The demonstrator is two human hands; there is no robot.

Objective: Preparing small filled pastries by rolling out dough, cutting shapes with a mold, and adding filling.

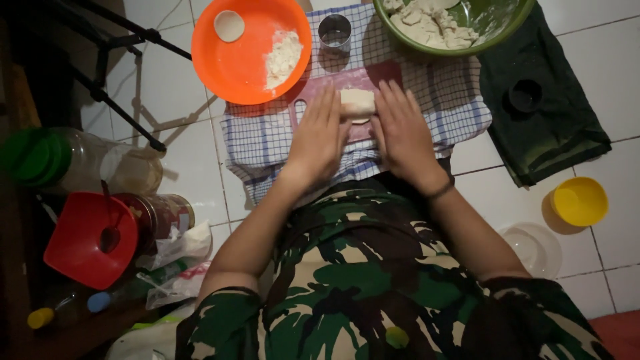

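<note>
The floor (pixel 193 160) is made of white tiles. A checked cloth (pixel 267 143) is spread on it, right under the left hand (pixel 320 140) and the right hand (pixel 403 137). A pink board (pixel 373 73) lies on the cloth, under the fingers. Past the left hand, an orange plate (pixel 243 63) sits partly on the cloth. Past the right hand is a green bowl (pixel 497 30). A dark green cloth (pixel 560 127) lies on the tiles beside the right hand. Farther out on that side are a yellow cup (pixel 580 200) and a clear lid (pixel 537 250). Far off on the left hand's side lie a plastic jar (pixel 100 163) and a red funnel (pixel 83 237).
</note>
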